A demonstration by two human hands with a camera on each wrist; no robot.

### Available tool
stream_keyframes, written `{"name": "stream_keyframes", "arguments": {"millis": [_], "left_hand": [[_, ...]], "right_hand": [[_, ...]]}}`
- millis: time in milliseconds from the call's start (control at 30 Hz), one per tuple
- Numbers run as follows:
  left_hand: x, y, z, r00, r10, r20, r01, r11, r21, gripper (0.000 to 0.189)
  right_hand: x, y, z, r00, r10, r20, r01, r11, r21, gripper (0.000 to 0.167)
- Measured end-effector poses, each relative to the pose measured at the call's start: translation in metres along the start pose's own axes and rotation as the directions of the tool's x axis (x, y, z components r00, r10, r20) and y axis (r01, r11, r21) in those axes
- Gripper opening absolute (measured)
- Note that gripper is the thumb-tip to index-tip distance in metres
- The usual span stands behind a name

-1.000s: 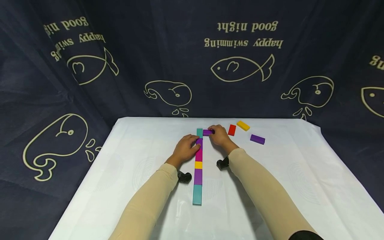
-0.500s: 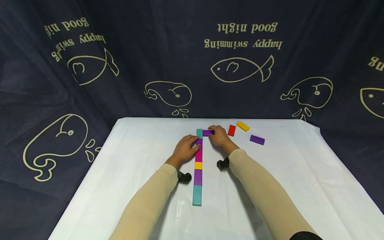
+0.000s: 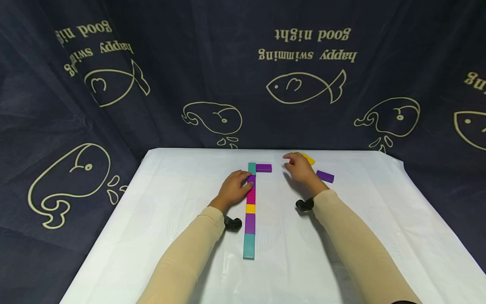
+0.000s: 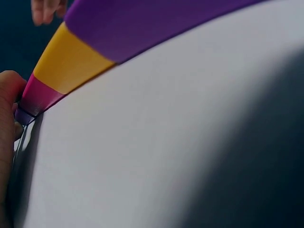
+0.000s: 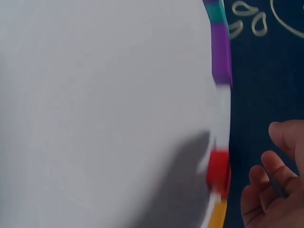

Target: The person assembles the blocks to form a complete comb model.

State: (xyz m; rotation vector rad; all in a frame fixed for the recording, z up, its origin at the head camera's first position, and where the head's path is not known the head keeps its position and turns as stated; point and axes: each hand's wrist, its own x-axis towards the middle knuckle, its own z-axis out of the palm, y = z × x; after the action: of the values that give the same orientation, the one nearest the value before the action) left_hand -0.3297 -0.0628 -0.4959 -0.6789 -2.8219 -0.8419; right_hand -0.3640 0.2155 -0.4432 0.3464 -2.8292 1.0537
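Note:
My left hand (image 3: 234,186) rests at the row of blocks (image 3: 249,223), its thumb and forefinger holding the purple block (image 3: 252,180) near the far end. In the left wrist view, its fingertips sit by the magenta block (image 4: 39,96) and the purple end beyond. My right hand (image 3: 301,168) hovers with parted fingers over the red block (image 3: 291,161), mostly covering it. The right wrist view shows that red block (image 5: 218,172) beside the hand, with nothing between the fingers. Another purple block (image 3: 263,168) lies sideways against the teal block (image 3: 252,168) at the row's far end.
A yellow block (image 3: 309,158) and a loose purple block (image 3: 325,176) lie right of centre on the white-covered table (image 3: 357,261). Behind the table hangs a dark blue cloth (image 3: 167,63) with fish drawings. A black wrist camera (image 3: 305,205) sits below the right hand.
My right hand has let go of the sideways purple block and moved right, over the red block. The purple block stays against the teal one, and my left hand keeps its place.

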Motion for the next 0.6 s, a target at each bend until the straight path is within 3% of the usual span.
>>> {"name": "stream_keyframes", "arguments": {"millis": [267,600], "left_hand": [[-0.001,-0.001,0.000,1.000,-0.003,-0.002,0.003,1.000,0.004,0.049],[-0.001,0.001,0.000,1.000,0.005,-0.010,-0.005,1.000,-0.001,0.049]], "right_hand": [[-0.024,0.044,-0.041,0.999,0.030,-0.038,-0.031,0.999,-0.023,0.034],[-0.054,0.071,-0.079,0.983,0.182,0.006,-0.181,0.981,-0.064,0.042]]}}
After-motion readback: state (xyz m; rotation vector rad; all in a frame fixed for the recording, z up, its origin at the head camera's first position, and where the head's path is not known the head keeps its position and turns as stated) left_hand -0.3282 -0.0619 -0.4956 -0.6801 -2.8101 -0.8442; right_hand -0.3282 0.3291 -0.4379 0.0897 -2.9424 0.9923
